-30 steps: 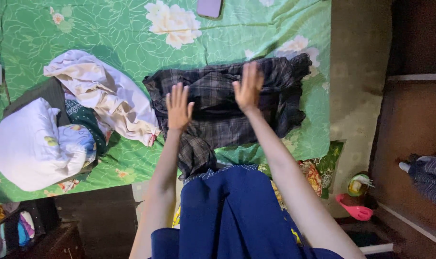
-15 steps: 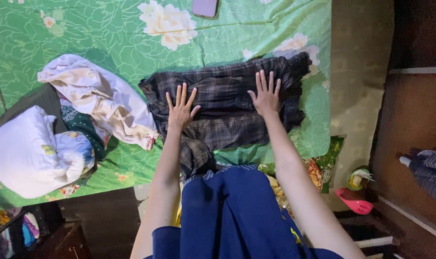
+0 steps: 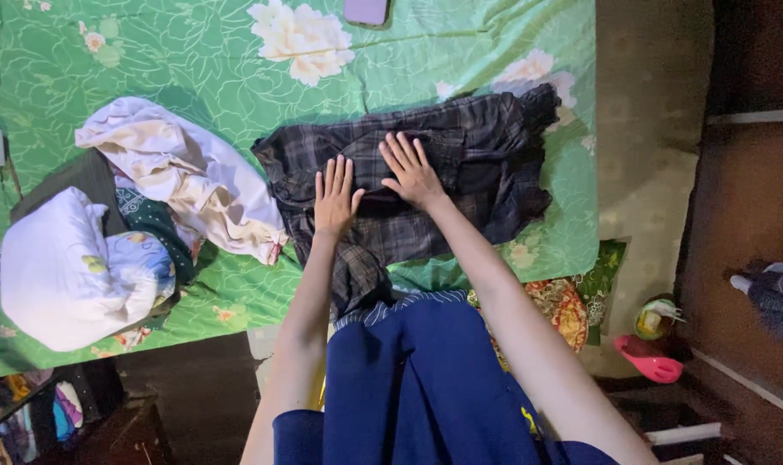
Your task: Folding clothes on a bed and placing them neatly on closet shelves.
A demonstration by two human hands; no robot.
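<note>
We press both hands, left hand and right hand, open and flat on the dark plaid cloth garment near the near edge of the green floral bed. Its lower end droops over that edge, hidden behind our blue clothing; a purple phone is cut off at the far edge.

One dark plaid garment; two hands, left and right; one phone; one white pillow.
</note>
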